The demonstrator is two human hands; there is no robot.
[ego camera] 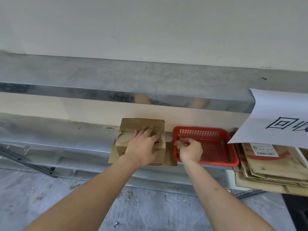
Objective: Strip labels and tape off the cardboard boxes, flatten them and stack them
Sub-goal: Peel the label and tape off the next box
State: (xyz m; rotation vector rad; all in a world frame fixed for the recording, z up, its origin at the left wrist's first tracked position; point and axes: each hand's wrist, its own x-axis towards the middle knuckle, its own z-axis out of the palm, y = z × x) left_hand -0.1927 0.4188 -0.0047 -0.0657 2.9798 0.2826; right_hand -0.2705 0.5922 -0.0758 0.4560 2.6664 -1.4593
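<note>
A small brown cardboard box stands on a metal shelf against the wall, its top torn and its bottom flaps spread out. My left hand rests flat on the box's top and front, fingers spread. My right hand is over the left end of a red plastic basket and pinches a crumpled wad of brown tape. A stack of flattened cardboard boxes, the top one bearing a white shipping label, lies right of the basket.
A white paper sign with hand-drawn characters hangs over the flattened stack from an upper metal ledge. Below the shelf is a grey concrete floor with scraps of debris. A dark metal brace runs under the shelf at left.
</note>
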